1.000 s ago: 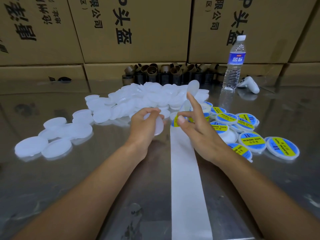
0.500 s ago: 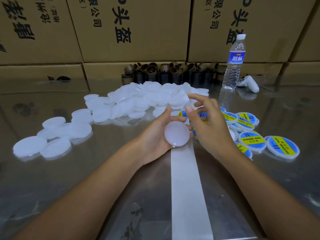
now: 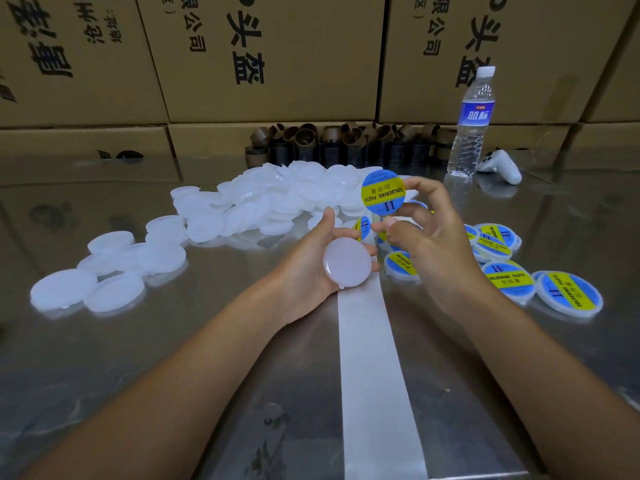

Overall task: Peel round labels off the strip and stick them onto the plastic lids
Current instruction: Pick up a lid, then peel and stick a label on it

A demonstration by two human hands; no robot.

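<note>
Label [image 3: 383, 192] now in right hand [image 3: 433, 244]; lid [image 3: 347, 263], left.

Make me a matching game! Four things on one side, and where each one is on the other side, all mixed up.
1. plain lid
2. round label
3. water bottle
4. paper strip

A. standing at the back, near the boxes
B. held in the left hand
C. lying flat on the table
D. pinched by the right hand

Pairs: 1-B, 2-D, 3-A, 4-C

steel table [image 3: 145, 358], lids [image 3: 277, 199], strip [image 3: 374, 375], bottle [image 3: 471, 126]
</note>
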